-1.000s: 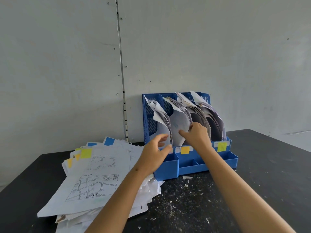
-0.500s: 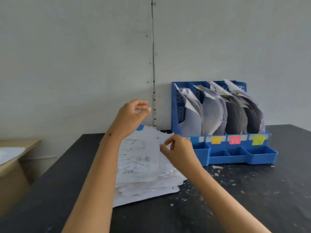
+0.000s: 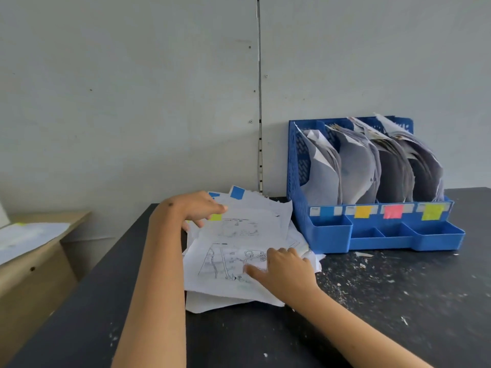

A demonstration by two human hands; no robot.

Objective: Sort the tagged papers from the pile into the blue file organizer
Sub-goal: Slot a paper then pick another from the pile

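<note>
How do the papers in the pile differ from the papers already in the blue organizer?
The pile lies flat and spread on the table, with both hands on it; the papers in the organizer stand on edge and curl forward. The pile is one heap; the filed ones are split across four slots. Both are white printed sheets.

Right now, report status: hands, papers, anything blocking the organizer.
Left hand open on the pile's far edge. Right hand open, pressing the top sheet. Blue organizer unobstructed, slots holding papers.
</note>
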